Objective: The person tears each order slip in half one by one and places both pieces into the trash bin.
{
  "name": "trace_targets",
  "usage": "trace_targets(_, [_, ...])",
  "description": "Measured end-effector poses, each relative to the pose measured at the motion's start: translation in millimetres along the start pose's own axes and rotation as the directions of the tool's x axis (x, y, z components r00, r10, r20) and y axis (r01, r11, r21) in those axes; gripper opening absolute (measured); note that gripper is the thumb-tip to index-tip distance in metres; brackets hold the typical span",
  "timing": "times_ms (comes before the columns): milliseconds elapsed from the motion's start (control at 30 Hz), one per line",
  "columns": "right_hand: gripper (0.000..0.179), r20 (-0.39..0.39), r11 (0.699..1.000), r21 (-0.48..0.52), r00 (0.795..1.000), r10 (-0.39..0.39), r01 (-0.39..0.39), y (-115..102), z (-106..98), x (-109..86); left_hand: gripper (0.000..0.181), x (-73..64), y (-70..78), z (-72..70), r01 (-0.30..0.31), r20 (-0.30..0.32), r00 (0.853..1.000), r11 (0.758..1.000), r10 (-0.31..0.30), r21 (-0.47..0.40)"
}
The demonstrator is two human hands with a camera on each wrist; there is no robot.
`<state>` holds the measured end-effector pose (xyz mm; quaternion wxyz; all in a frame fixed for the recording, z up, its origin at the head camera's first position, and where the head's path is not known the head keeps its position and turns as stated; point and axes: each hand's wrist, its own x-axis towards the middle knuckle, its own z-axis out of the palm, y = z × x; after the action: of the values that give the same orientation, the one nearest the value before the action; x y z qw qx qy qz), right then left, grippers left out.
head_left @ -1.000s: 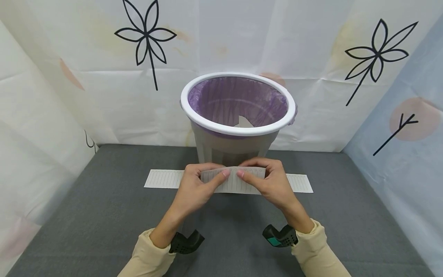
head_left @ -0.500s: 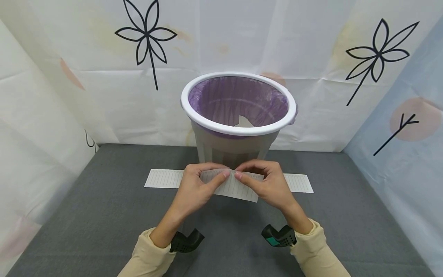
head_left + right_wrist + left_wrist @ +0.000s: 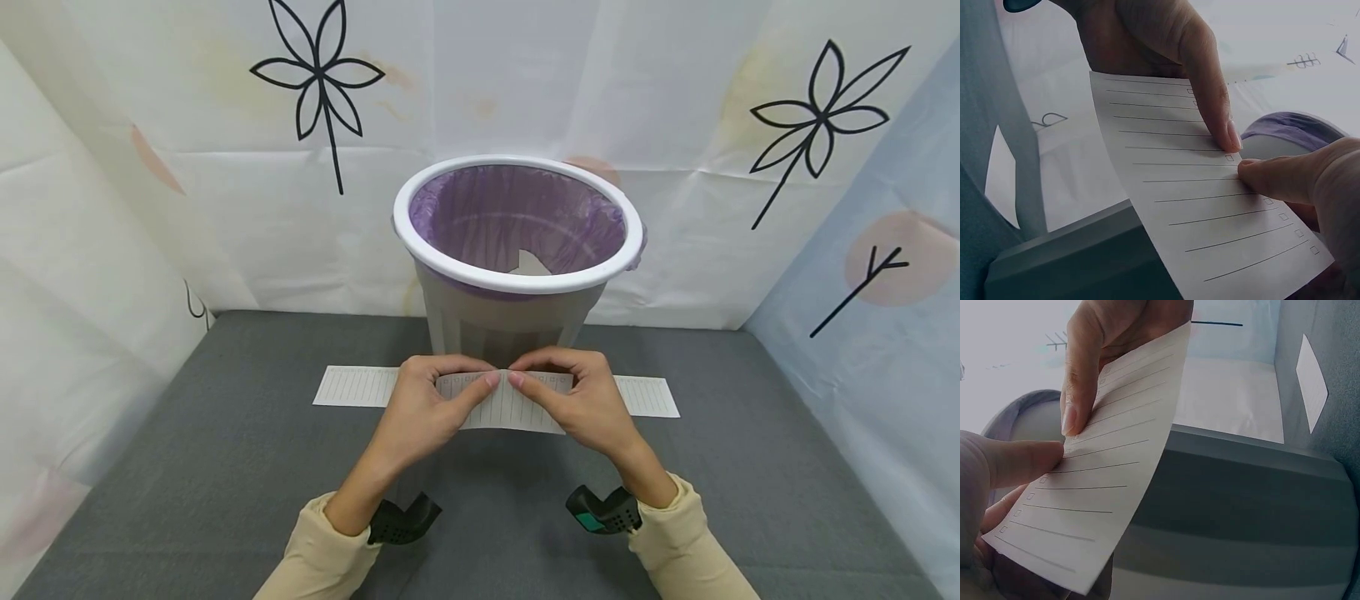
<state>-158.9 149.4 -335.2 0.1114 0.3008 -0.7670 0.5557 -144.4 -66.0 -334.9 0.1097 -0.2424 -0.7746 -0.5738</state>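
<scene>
Both hands hold one ruled paper sheet with small checkboxes along its upper edge, raised in front of the bin. My left hand pinches that edge between thumb and fingers. Close beside it, my right hand pinches the same edge, the two thumb tips nearly meeting at the middle. In the left wrist view the sheet bends slightly and looks whole; the right wrist view shows its ruled face too. The fingers behind the paper are mostly hidden.
Lined white paper lies on the grey table, showing as a left piece and a right piece; whether they join is hidden. Behind stands a bin with a purple liner and a pale scrap inside.
My right hand has shifted slightly left and down. The sheet's right side dipped half a second ago and is now nearly level again. My left hand has barely moved.
</scene>
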Motion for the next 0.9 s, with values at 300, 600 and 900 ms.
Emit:
trace_targets(300, [0.014, 0.017, 0.997, -0.031, 0.997, -0.071, 0.072, 1.6, 1.5, -0.2, 0.009, -0.4, -0.6, 0.7, -0.047, 0.007, 0.999, 0.999, 0.047, 0.019])
trace_targets(600, [0.014, 0.041, 0.991, -0.041, 0.991, -0.125, 0.126, 2.5, 1.0, 1.9, 0.009, -0.9, -2.4, 0.7, -0.102, 0.007, 0.995, 0.994, 0.102, 0.039])
trace_targets(900, [0.011, 0.057, 0.935, -0.149, 0.947, -0.317, 0.321, 3.7, 2.4, 3.8, 0.008, 0.9, -2.3, -0.8, 0.027, 0.020, 0.999, 0.999, -0.027, -0.020])
